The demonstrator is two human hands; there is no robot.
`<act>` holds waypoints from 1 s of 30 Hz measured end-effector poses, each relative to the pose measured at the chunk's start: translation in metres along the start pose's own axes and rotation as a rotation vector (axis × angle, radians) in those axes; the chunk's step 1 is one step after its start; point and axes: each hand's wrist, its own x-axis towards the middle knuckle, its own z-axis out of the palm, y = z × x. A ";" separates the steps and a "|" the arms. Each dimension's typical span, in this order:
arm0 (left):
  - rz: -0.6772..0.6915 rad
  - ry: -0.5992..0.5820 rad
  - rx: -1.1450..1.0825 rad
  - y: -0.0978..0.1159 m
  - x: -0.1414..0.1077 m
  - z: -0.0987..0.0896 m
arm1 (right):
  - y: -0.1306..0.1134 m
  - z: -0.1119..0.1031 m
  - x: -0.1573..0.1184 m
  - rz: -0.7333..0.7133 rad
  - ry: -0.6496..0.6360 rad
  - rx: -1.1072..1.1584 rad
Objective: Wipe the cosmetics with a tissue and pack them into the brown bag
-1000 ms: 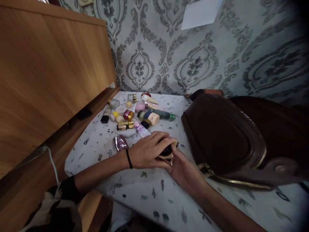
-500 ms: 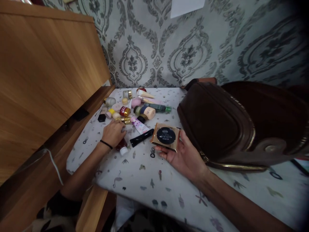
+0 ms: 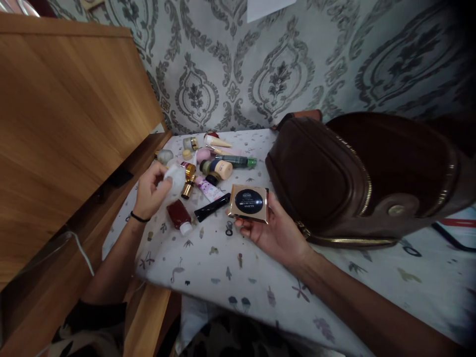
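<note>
My left hand [image 3: 151, 187] pinches a crumpled white wad [image 3: 175, 179], like tissue or cotton, above the left side of the cosmetics. Beside it lie a gold lipstick tube [image 3: 188, 188] and a small bottle of dark red liquid [image 3: 179, 214] with a white cap. In my right hand [image 3: 278, 230] is a square gold compact [image 3: 248, 203] with a round black label, tilted toward me. Just left of the compact, a black tube [image 3: 212, 207] rests on the cloth, next to a pink-and-purple printed tube [image 3: 208, 188].
Several other cosmetics lie behind, among them a beige bottle [image 3: 222, 168], a green tube [image 3: 236, 161], a pink sponge [image 3: 203, 155] and a brush [image 3: 218, 142]. A large brown leather bag [image 3: 316, 168] stands at right. A wooden panel [image 3: 70, 94] rises at left.
My left hand has lifted off the cosmetics and moved left and up with the white wad, uncovering the red bottle. My right hand still holds the compact. The view has shifted slightly.
</note>
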 end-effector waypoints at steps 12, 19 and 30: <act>-0.022 -0.954 0.719 0.020 -0.040 -0.023 | 0.001 0.001 0.000 0.008 0.009 0.020; -0.027 -0.950 0.879 0.023 -0.030 -0.028 | 0.000 -0.001 0.000 0.012 -0.002 0.010; -0.140 -0.650 0.888 0.016 0.003 0.015 | 0.001 -0.001 0.000 0.003 -0.018 -0.016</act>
